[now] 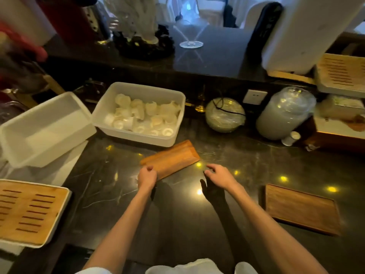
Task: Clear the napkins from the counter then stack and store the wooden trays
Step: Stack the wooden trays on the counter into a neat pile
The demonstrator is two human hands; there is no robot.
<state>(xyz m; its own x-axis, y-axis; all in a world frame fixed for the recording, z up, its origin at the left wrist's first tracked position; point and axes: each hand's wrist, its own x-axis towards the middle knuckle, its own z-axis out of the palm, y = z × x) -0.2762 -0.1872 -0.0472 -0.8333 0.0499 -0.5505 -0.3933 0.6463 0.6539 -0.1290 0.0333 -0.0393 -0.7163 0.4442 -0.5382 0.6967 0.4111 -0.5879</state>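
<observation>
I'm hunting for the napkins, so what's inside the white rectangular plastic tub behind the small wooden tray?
The white rectangular plastic tub holds pale rolled pieces, too blurred to identify; its floor beneath them is hidden.

Black marble veined pale grey is seen on the tabletop [118, 194]. Warm orange-brown grain is shown by the small tray [173, 157]. Right of it, the larger tray [300, 209] is toned darker brown. Behind it, the tub [134, 137] is coloured white. Left of it, the slatted tray [29, 210] is coloured light tan with dark slots and is framed in white.
</observation>
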